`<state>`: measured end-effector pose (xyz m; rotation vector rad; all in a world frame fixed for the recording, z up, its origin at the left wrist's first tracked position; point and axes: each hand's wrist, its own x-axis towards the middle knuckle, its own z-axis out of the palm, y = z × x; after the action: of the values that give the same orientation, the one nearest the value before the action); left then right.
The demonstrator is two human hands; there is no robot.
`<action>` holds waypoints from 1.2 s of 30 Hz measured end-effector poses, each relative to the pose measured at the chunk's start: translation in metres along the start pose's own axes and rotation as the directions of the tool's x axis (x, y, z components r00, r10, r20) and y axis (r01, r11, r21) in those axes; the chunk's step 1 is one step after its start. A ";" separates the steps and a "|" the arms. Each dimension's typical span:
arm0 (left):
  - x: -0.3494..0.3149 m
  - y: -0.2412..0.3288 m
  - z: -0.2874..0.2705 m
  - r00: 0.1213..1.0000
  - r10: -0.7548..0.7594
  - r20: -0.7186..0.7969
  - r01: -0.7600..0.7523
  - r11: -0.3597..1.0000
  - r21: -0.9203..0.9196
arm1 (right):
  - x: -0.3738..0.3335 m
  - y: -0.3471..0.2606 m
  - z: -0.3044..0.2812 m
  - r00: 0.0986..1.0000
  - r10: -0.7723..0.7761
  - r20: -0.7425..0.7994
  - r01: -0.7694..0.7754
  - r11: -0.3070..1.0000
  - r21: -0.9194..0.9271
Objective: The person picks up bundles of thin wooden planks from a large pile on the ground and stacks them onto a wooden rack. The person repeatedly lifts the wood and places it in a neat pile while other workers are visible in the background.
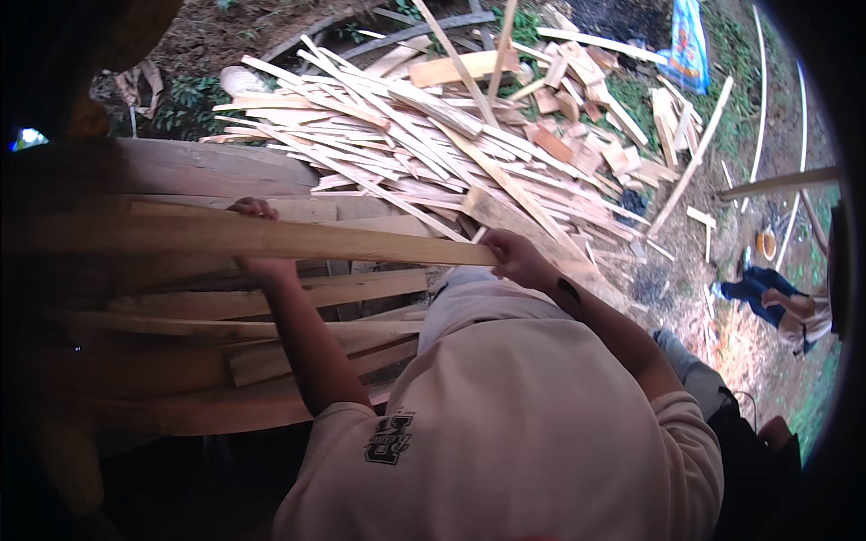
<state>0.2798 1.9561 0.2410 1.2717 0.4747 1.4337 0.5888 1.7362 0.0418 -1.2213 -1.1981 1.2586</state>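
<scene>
A long, pale wooden plank (pixel 361 242) runs crosswise in front of me, its far left part fading into shadow. My left hand (pixel 263 269) is closed around the plank's middle, with the fingertips showing over the far edge and the palm below. At the plank's right end, my right hand (pixel 512 258) grips the tip. Beneath the plank lie several loose boards (pixel 361 288) stacked side by side, partly hidden by it and by my left forearm.
A large heap of sawn wood strips (pixel 406 135) and offcuts covers the ground ahead. A thick squared beam (pixel 212 167) lies at left. A blue sack (pixel 687 50) is at the far right. One person in blue trousers (pixel 762 293) and another in jeans (pixel 690 370) are at right.
</scene>
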 end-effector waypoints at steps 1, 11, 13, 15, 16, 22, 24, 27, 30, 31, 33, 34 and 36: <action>0.001 0.005 0.014 0.998 -0.039 0.039 0.041 0.998 -0.056 | 0.001 -0.013 0.004 1.000 -0.018 -0.007 0.018 0.998 -0.060; -0.041 0.036 0.073 0.998 -0.021 -0.065 0.029 0.992 0.125 | 0.008 -0.063 0.075 0.974 -0.222 0.052 0.218 0.974 0.063; -0.042 0.037 0.077 0.997 -0.020 -0.075 0.030 0.989 0.142 | 0.011 -0.074 0.088 0.963 -0.264 0.054 0.259 0.963 0.076; -0.042 0.036 0.077 0.997 -0.018 -0.071 0.028 0.989 0.147 | 0.017 -0.089 0.095 0.948 -0.310 0.075 0.303 0.949 0.092; -0.041 0.036 0.076 0.998 -0.023 -0.060 0.031 0.989 0.141 | 0.019 -0.098 0.096 0.939 -0.331 0.089 0.323 0.941 0.101; -0.038 0.039 0.072 0.998 -0.034 -0.055 0.039 0.994 0.098 | 0.034 -0.095 0.106 0.918 -0.380 0.116 0.365 0.922 0.127; -0.038 0.037 0.067 0.999 -0.045 -0.024 0.047 0.996 0.081 | 0.034 -0.088 0.102 0.938 -0.326 0.119 0.317 0.944 0.092; -0.033 0.033 0.056 0.999 -0.042 -0.003 0.042 0.997 0.065 | 0.036 -0.082 0.087 0.962 -0.232 0.143 0.220 0.971 0.096; -0.035 0.034 0.031 1.000 0.011 -0.029 -0.011 1.000 0.003 | 0.039 -0.071 0.084 0.946 -0.316 0.064 0.322 0.940 -0.117; -0.035 0.027 0.001 0.999 -0.031 0.013 0.032 0.997 -0.071 | 0.043 -0.059 0.086 0.955 -0.294 0.030 0.296 0.950 -0.103; -0.045 0.034 0.017 0.999 0.028 -0.044 -0.017 0.973 0.228 | 0.051 -0.043 0.085 0.932 -0.363 0.023 0.360 0.913 -0.190; -0.046 0.036 0.018 0.997 -0.040 0.064 0.043 0.998 -0.044 | 0.053 -0.037 0.083 0.936 -0.350 0.024 0.347 0.914 -0.211; -0.041 0.031 0.088 0.929 -0.073 -0.363 0.121 0.986 0.111 | 0.058 -0.021 0.085 0.951 -0.307 0.033 0.307 0.929 -0.207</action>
<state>0.3349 1.8797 0.2794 1.0715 0.8793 1.5759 0.5023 1.7934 0.0615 -1.1276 -1.4878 0.9174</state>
